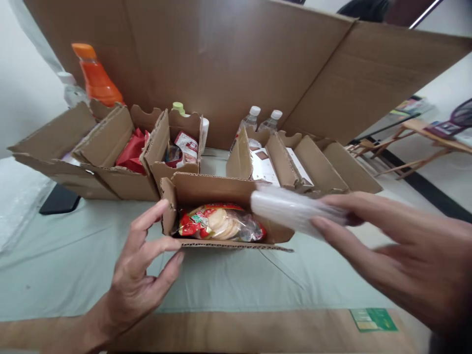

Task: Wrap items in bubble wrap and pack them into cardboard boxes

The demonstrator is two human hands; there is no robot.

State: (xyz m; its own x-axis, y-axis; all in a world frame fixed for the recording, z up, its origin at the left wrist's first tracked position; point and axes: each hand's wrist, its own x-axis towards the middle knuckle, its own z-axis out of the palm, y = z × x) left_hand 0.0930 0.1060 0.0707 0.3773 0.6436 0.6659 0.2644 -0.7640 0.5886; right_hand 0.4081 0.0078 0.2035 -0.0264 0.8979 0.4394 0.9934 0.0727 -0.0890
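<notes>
A small cardboard box lies in front of me with its open side up. Inside it is a red and clear plastic bag of round, pale crackers. My left hand grips the box's left end, fingers at the end wall and thumb by the lower front edge. Between the thumb and fingers of my right hand is a whitish, translucent plastic-wrapped packet, held over the right end of the box. Motion blurs this packet, so its contents cannot be made out.
Open cardboard boxes hold a red package and other packets; more boxes stand right. Behind are an orange bottle, clear bottles and a tall cardboard panel. A black phone lies left on the pale green cloth.
</notes>
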